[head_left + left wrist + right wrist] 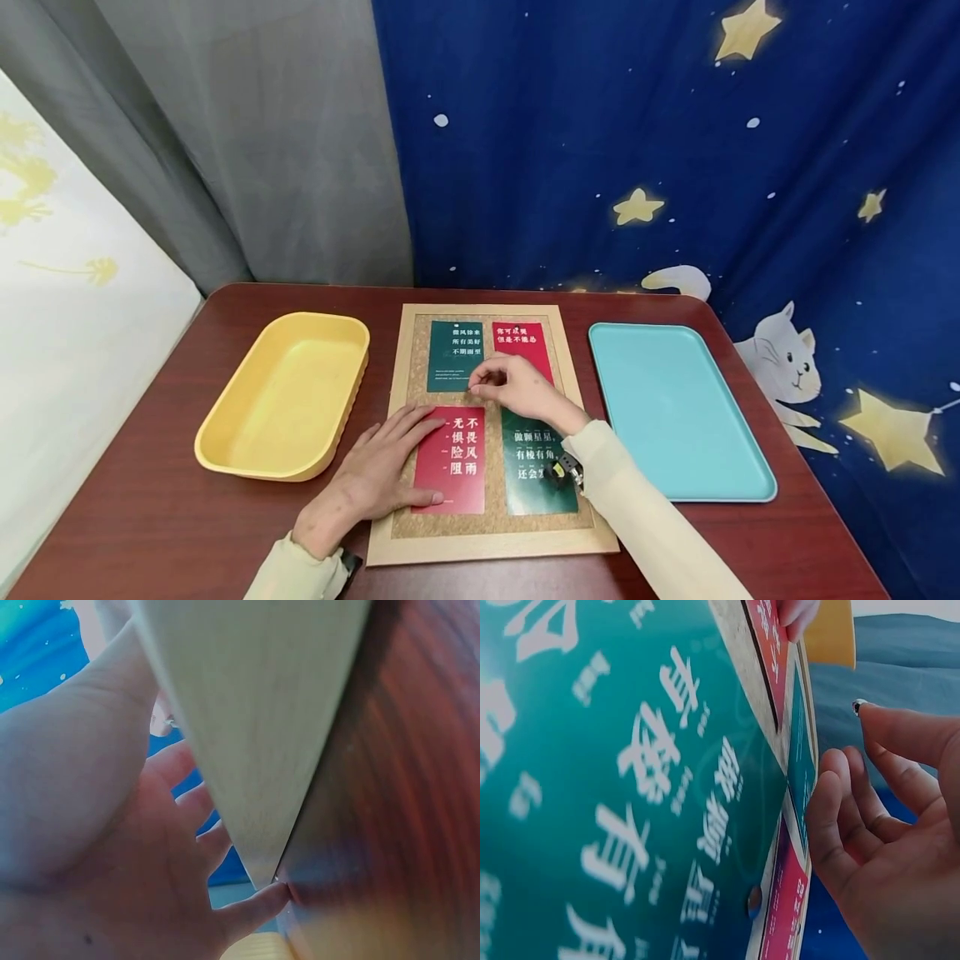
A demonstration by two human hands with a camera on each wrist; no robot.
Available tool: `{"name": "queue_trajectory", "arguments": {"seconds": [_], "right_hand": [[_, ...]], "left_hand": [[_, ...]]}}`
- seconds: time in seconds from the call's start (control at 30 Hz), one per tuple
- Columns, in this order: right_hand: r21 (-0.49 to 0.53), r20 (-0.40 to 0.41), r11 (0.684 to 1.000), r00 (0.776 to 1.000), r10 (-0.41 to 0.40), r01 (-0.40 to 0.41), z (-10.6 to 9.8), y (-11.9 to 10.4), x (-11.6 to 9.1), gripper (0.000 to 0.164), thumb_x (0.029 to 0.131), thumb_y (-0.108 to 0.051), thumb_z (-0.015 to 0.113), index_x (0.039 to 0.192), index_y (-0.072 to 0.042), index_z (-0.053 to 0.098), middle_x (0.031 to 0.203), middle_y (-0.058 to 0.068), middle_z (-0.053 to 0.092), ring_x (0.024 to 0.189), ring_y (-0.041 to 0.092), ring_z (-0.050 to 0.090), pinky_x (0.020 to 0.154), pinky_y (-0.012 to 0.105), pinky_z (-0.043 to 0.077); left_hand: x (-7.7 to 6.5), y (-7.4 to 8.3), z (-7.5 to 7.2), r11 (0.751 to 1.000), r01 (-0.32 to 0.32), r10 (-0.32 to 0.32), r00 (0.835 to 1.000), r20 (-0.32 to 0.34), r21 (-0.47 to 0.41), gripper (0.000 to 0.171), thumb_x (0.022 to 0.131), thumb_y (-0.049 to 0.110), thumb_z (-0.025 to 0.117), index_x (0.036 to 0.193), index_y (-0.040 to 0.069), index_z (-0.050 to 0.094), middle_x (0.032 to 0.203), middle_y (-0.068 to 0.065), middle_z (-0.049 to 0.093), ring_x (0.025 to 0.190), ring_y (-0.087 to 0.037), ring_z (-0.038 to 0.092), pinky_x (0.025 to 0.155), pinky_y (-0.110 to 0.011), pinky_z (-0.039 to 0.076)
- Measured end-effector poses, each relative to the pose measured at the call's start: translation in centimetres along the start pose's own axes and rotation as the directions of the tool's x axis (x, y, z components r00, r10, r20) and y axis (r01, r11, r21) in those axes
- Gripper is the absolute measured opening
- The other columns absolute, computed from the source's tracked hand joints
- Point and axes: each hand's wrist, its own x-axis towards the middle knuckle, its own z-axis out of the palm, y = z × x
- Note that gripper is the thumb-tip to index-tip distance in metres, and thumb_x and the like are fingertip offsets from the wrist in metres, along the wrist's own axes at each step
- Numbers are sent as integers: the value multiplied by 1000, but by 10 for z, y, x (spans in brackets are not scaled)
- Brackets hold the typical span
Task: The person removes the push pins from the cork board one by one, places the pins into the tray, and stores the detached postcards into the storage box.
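Observation:
A cork board with a pale wooden frame (487,546) lies flat on the table, bearing two green and two red cards with white writing. My left hand (378,471) rests with fingers spread on the lower-left red card (467,487), the thumb near its bottom edge. Over the middle of the board, my right hand (525,387) pinches a small shiny thumbtack (859,707) between thumb and forefinger. The lower-right green card (540,496) lies partly under the right wrist. A tack head (754,902) shows on it in the right wrist view. The upper-left green card (453,358) and upper-right red card (528,342) carry tacks near their top edges.
A yellow plastic basin (281,471) stands left of the board. On the right lies a light blue tray (675,400). The reddish-brown table (150,500) backs onto a grey curtain (300,150) and a blue star-patterned curtain (540,167).

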Motion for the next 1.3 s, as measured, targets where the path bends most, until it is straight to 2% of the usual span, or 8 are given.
{"name": "queue_trajectory", "arguments": {"seconds": [0.3,0.57,1.0,1.3], "right_hand": [[-3,-82,1000,997,-15,15,-15,4,-6,5,96,-13,75,99,-11,78,98,4,67,84,14,57,73,24,49],[57,-117,998,993,18,-12,-23,7,-12,9,97,-12,74,102,-6,77,103,6,69,91,15,62,83,29,52],[52,-188,998,981,47,-38,-37,16,-22,6,97,-17,75,101,-15,77,103,3,71,106,19,62,98,42,53],[26,-237,998,970,59,-55,-44,22,-30,5,98,-20,74,101,-18,77,107,3,69,100,18,63,93,40,52]], "left_hand": [[2,1,-1,1000,7,-7,1000,3,-7,102,73,66,85,158,27,44,171,-2,33,161,-33,25,121,-69,31],[1,2,-1,1000,6,-6,1000,-6,-18,102,73,65,86,157,27,45,170,-2,34,160,-33,26,121,-69,31],[-1,2,-1,1000,5,-5,1000,-7,-20,102,73,64,86,158,26,45,171,-2,34,161,-34,25,122,-69,29],[1,3,0,1000,6,-6,1000,-1,-23,101,73,65,86,158,28,44,171,-1,33,161,-33,24,122,-69,29]]}}
